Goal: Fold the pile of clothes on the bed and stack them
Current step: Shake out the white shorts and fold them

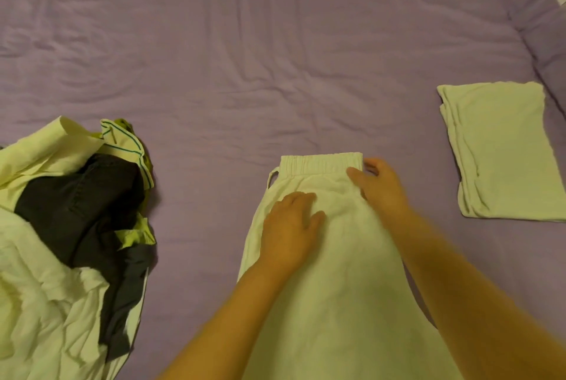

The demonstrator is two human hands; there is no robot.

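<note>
The bed (245, 42), covered in a wrinkled purple sheet, carries three groups of clothing. At the person's left lies the unfolded pile (61, 241): pale garments tangled with a dark one and a striped green-edged piece, none of it sorted. In the middle, directly before the person, a pale pair of trousers (337, 287) is spread lengthwise, its elastic waistband (321, 162) at the far end and the legs running back toward the body and out of the lower edge of view. At the right, well apart from the trousers, one folded garment (502, 149) lies flat as the start of the stack. The step in hand appears to be flattening and squaring the trousers before the first fold; most of the task seems to remain, judging by the size of the pile. The left hand (291, 232) rests palm-down on the cloth just below the waistband, fingers extended and relaxed, pressing rather than gripping. The right hand (379, 186) sits at the right corner of the waistband; its thumb lies on top of the fabric and the fingers curl at the edge, apparently pinching that corner, though motion blur leaves this uncertain. The next move probably calls for bringing the legs up toward the waistband, or folding one side over, while keeping the edges aligned.
</note>
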